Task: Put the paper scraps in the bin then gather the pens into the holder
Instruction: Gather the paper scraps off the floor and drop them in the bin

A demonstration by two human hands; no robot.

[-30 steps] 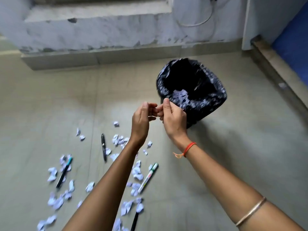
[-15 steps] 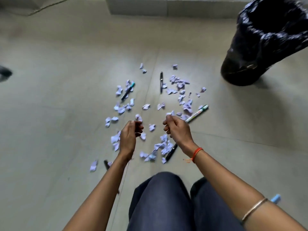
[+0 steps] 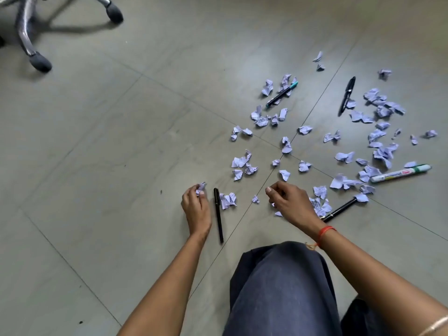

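The crumpled pale lilac paper scraps (image 3: 341, 132) looked matt. The grey tiled floor (image 3: 121, 154) was smooth with a dull sheen. The curved chrome chair legs (image 3: 24, 32) shone glossy.

New scrap (image 3: 201, 186) in left hand (image 3: 196, 209)

Large grey-green tiles of the floor (image 3: 97, 166) are filling the whole view, with thin dark grout lines (image 3: 72, 267) running diagonally across them. Soft, even light is giving the tiles a dull sheen toward the top. In the upper left corner a chrome swivel-chair base (image 3: 25, 32) is standing on dark casters (image 3: 40, 62) and casting a faint shadow (image 3: 72, 29).
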